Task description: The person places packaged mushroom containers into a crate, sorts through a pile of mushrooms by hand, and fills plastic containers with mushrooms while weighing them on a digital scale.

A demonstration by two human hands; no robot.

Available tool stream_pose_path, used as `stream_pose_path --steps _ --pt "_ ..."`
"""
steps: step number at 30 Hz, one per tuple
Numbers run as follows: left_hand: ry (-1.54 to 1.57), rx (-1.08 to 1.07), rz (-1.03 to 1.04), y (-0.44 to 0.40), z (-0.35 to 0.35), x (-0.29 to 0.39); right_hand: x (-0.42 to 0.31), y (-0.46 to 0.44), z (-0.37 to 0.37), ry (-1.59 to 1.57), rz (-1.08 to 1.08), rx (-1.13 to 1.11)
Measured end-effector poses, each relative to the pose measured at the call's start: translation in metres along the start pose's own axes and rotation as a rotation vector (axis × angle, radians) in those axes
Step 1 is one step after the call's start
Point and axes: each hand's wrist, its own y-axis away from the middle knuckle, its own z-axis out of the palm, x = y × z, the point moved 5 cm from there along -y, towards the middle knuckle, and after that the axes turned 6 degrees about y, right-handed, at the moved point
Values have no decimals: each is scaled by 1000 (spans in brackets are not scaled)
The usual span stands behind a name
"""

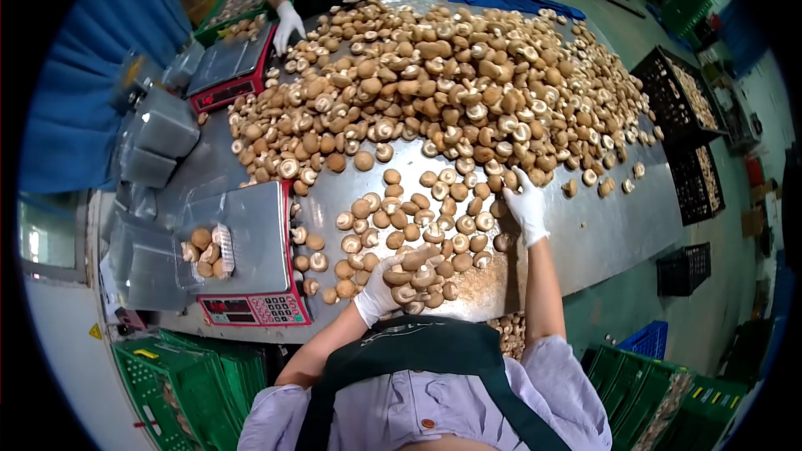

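Observation:
My left hand [380, 293], in a white glove, is cupped around several brown mushrooms [424, 278] close to my apron. My right hand [527, 210], also gloved in white, reaches to the near edge of the big mushroom pile [434, 75]. Its thumb and fingers are apart beside the mushrooms there, and I see nothing held in it. Between my hands, loose mushrooms [411, 234] with round brown caps and pale stems lie scattered on the metal table [606, 234].
At left, a red-edged scale [255, 309] carries a clear plastic box [220, 252] with several mushrooms. Stacked clear boxes [159, 134] stand beyond it. Across the table, a co-worker's gloved hands [288, 27] are near a second scale [227, 93]. Black crates [681, 92] stand at right, green crates [180, 384] below.

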Motion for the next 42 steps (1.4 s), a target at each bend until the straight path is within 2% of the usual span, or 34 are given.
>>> stream_pose_path --steps 2,3,5,6,7,9,10,11,13,16,17,19,20,21,23,24,25,26,27,28,29,30,31,33,34,35,36,37,39,41,42 --pt "-97 1 69 1 -12 -7 -7 20 -4 -352 21 -43" --pt "74 64 37 1 -11 -6 -21 35 -8 -507 103 -151" --pt "582 58 -121 -6 -16 -18 -42 66 -2 -580 -19 -212" --pt "578 -40 -112 -10 -18 -22 -56 83 -2 -580 -93 -227" --pt "599 -20 -136 -12 -20 -28 -81 104 -12 -506 -193 -214" --pt "576 70 -245 -11 -34 -45 -122 136 -15 -240 -535 -286" --pt "676 50 -308 -14 -54 -64 -141 153 -14 -132 -614 -266" --pt "636 121 -331 -7 -49 -64 -154 167 -11 -23 -692 -243" --pt "741 12 -311 -1 -47 -61 -157 174 -3 42 -742 -219" --pt "688 83 -228 0 -66 -66 -172 179 -11 -20 -690 -213" --pt "675 19 -240 2 -60 -59 -175 179 -16 -120 -652 -191" --pt "645 95 -174 7 -58 -53 -159 174 -2 -339 -491 -108" --pt "718 36 -148 5 -64 -59 -151 172 5 -553 -301 -199" --pt "723 51 -143 8 -62 -55 -150 169 5 -634 -198 -178" --pt "708 106 -61 11 -52 -40 -124 158 27 -626 -254 -33" --pt "722 112 -87 17 -45 -31 -124 159 27 -827 -104 -139" --pt "582 185 -8 25 -41 -19 -125 161 29 -1019 51 -260" --pt "504 233 -25 38 -39 -9 -112 159 43 -1227 146 -453" --pt "429 282 -46 49 -40 -3 -102 160 52 -1345 232 -556" --pt "346 214 83 51 -42 7 -93 162 61 -1452 334 -653" --pt "231 239 193 64 -35 27 -93 162 65 -1482 419 -644" --pt "181 268 241 79 -33 43 -118 173 48 -1438 596 -501" --pt "131 296 285 95 -36 58 -119 173 50 -1434 548 -567" --pt "-149 456 530 128 -44 99 -134 173 52 -1451 435 -658" --pt "-288 541 573 147 -62 112 -146 177 45 -1365 479 -618" --pt "-344 568 604 175 -53 140 -149 172 49 -1379 308 -686" --pt "-524 673 743 201 -43 168 -155 170 51 -1402 267 -699" --pt "-641 781 754 226 -45 189 -161 169 54 -1426 227 -710" --pt "-1017 951 980 270 -50 227 -161 165 66 -1433 214 -716" --pt "-1336 1126 1007 300 -66 256 -192 170 58 -1355 255 -665" --pt "-1358 1154 915 309 -80 266 -205 174 57 -1313 306 -595"
